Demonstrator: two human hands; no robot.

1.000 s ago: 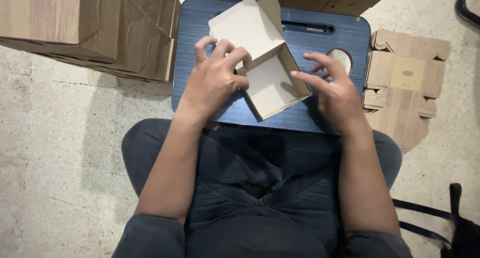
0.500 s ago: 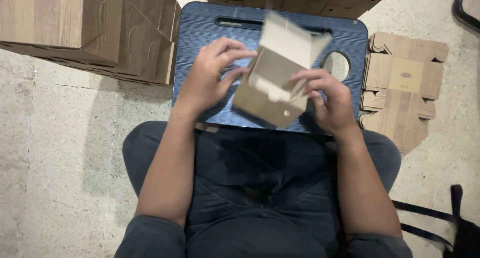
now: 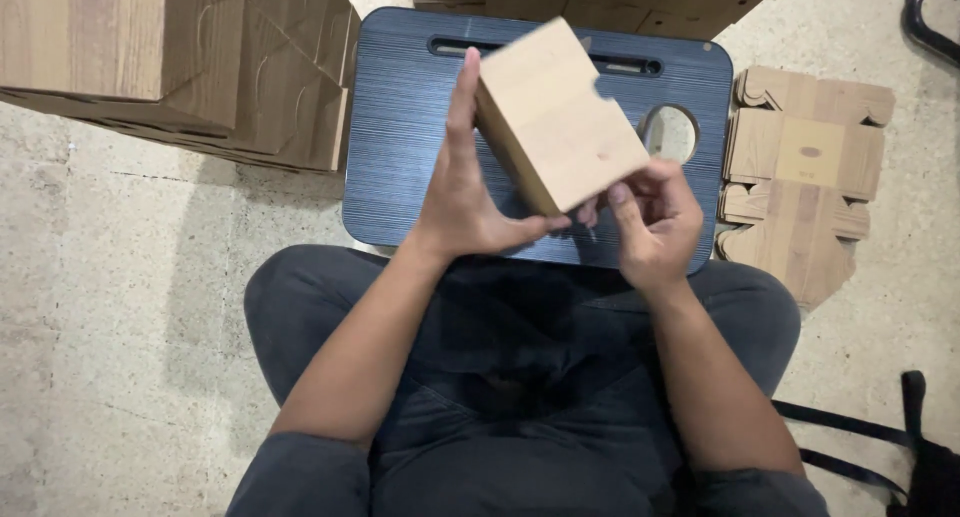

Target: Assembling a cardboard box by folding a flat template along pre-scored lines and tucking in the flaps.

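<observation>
Hands close on a small folded cardboard box (image 3: 560,117), raised above a dark blue lap table (image 3: 400,107) that sits across the seated person's knees. The left hand (image 3: 462,192) lies flat along the box's near-left side, fingers straight and thumb hooked under its lower corner, bracing it, a grip that seems meant to keep the walls square. The right hand (image 3: 650,217), just below and right of the box, is curled with fingertips pinched at the bottom edge, apparently on a flap. Right of that grip, a flat unfolded box blank (image 3: 805,192) lies on the concrete floor (image 3: 120,307); up and left of the left grip stand large brown cartons (image 3: 170,57).
</observation>
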